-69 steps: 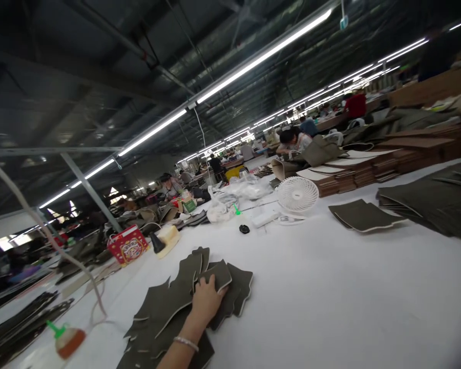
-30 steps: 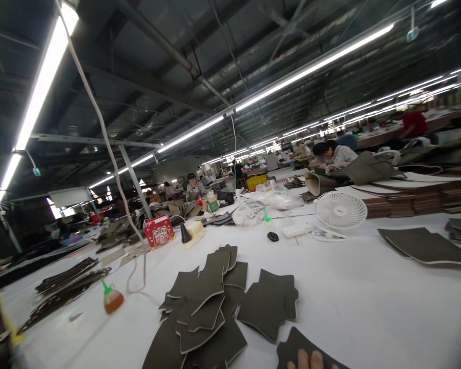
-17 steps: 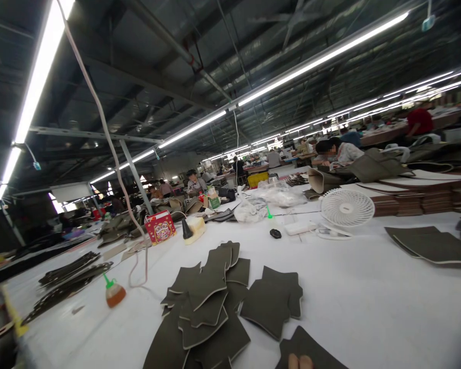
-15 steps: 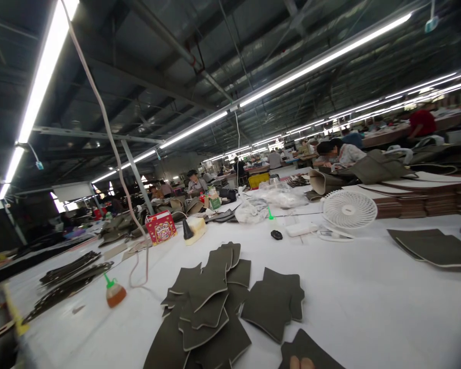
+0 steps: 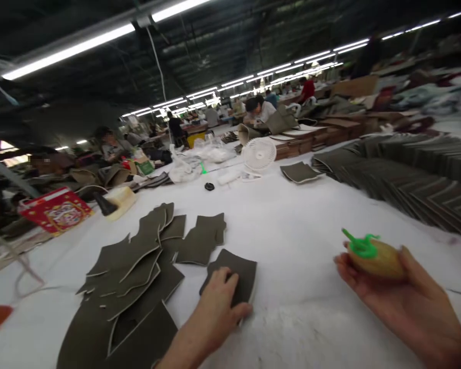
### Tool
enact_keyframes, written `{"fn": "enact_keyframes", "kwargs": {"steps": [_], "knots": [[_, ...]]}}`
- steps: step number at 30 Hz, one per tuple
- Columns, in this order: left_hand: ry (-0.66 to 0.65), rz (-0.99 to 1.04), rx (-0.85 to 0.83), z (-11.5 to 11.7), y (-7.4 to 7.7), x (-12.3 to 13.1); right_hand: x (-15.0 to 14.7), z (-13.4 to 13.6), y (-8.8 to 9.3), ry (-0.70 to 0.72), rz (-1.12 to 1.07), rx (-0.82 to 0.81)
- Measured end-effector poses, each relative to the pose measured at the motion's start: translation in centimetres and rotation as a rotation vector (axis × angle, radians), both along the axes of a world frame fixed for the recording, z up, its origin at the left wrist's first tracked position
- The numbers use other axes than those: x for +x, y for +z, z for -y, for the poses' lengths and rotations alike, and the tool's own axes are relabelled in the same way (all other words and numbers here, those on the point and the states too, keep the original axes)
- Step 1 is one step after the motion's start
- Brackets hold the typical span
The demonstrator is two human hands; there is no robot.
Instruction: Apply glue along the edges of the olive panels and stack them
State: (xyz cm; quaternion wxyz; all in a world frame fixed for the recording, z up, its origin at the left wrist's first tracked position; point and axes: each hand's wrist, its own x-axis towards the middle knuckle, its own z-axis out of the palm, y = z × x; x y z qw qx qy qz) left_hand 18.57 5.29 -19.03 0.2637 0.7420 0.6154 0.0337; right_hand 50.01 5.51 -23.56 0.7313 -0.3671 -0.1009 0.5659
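My left hand (image 5: 217,302) is on a dark grey-green leather-like piece (image 5: 241,271), fingers bent over its top and thumb at its near right edge. Whether the thumb tip reaches underneath is unclear. Held in my right hand (image 5: 403,312) is a small squeeze bottle (image 5: 382,260) with a green nozzle cap, tilted to the left above the white table; it looks yellowish-brown. Left of my left hand lies a loose heap of similar cut pieces (image 5: 138,277). Just beyond that hand are a few more overlapping pieces (image 5: 200,241).
Long rows of overlapping dark pieces (image 5: 403,174) cover the right side. A white fan (image 5: 259,154), a small black object (image 5: 209,186) and plastic bags (image 5: 186,166) stand farther back. A red box (image 5: 57,210) is at left. Several people work at far tables.
The view has swung right and down. Both my hands are now in sight, the right one with the squeeze bottle; before, only fingertips showed on a piece at the bottom edge.
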Motion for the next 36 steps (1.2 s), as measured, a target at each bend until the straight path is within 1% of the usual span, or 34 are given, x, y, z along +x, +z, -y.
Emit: {"fn": "enact_keyframes", "kwargs": {"steps": [1,3,6,10,14,18,21,24,27,31,34,36], "knots": [[-0.008,-0.023,-0.006,0.0,0.0,0.0,0.0,0.1,0.4,-0.012,-0.057,-0.068],[-0.025,-0.06,-0.014,0.0,0.0,0.0,-0.4,-0.1,1.2,-0.002,-0.126,-0.11],[-0.039,-0.085,-0.007,0.1,0.0,0.1,-0.9,-0.4,1.7,0.029,-0.144,-0.07],[-0.06,-0.089,0.007,-0.4,-0.3,0.1,-0.5,-0.2,1.1,0.068,-0.134,-0.02],[-0.034,-0.089,0.039,-0.9,-1.0,0.3,-0.2,-0.1,0.8,0.081,-0.111,0.004],[-0.036,-0.203,0.077,-0.7,-1.4,1.3,-0.3,-0.1,1.1,0.079,-0.143,-0.018],[-0.053,-0.315,0.099,-0.6,-1.2,2.5,-0.4,-0.1,1.2,0.076,-0.157,-0.031],[-0.073,-0.409,0.089,-1.1,-0.6,3.9,-0.4,-0.1,0.9,0.073,-0.146,-0.016],[-0.056,-0.457,0.08,-1.5,-0.2,5.0,-0.3,-0.1,0.6,0.095,-0.112,0.038],[-0.04,-0.502,0.094,-1.5,-0.4,6.0,-0.3,0.0,0.3,0.128,-0.048,0.092],[-0.098,-0.532,0.1,-1.2,-0.6,6.3,-0.3,0.2,0.1,0.139,-0.007,0.097],[-0.146,-0.54,0.094,-1.2,-0.4,6.1,-0.5,0.3,0.1,0.145,0.018,0.099]]}}
